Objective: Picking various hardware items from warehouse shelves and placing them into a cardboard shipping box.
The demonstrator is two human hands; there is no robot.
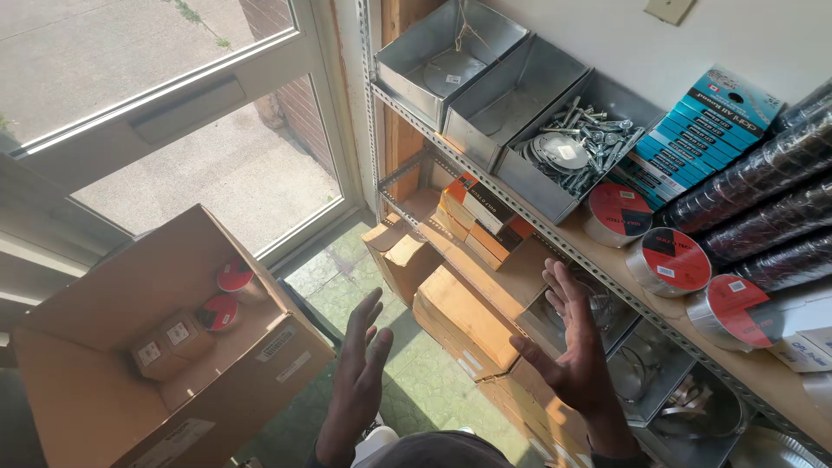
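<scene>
Plainly, both hands are empty with fingers spread: the left hand (360,368) hangs over the green floor (416,373) near the open cardboard box (165,347), the right hand (572,338) before the lower shelf cartons (464,316). Foil tape rolls (667,260) sit at the shelf edge (607,273), perhaps loosely; a careless reach could knock one off. Open room lies between box and shelving.

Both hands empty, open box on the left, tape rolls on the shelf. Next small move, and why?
Probably reach the right hand up to the nearest foil tape roll on the shelf: both hands are bare, and the open cardboard box already holds similar rolls.
</scene>
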